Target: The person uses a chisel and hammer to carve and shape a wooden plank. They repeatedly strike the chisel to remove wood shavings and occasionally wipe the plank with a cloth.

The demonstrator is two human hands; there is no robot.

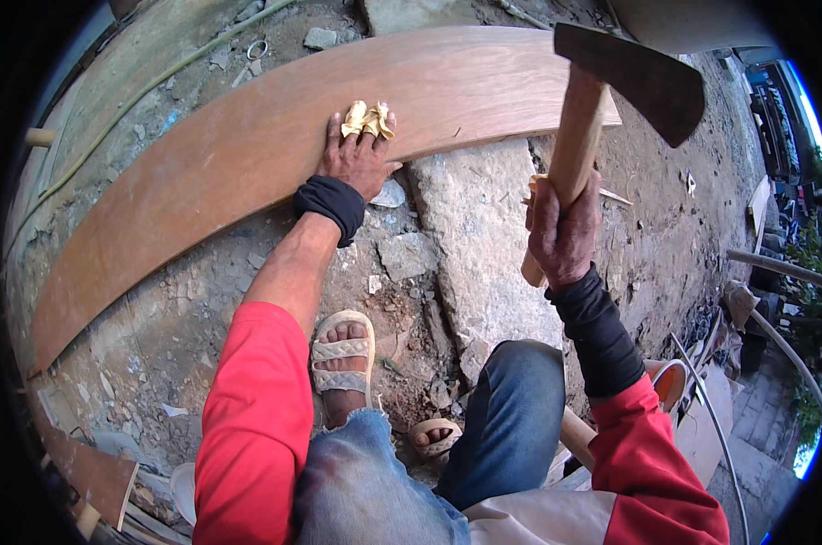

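Here, we are looking at a long, curved wooden board point(220, 163) lying on the far side of the person, its long axis running from the near left to the far right and its middle bowing away. At its near edge, we are seeing a pale stone slab point(493, 232) stretching nearward between the forearms. Over on the right, we are noting a hatchet point(574, 136), its dark head overlapping the board's far-right end in view; how high it is hanging, we cannot tell. The right hand point(565, 234) is gripping the handle, apart from the board. We are judging the left hand point(356, 165) the nearer: it is resting open, palm down, around mid-length on the near edge, with yellowish wrappings point(355, 119) covering some fingers.
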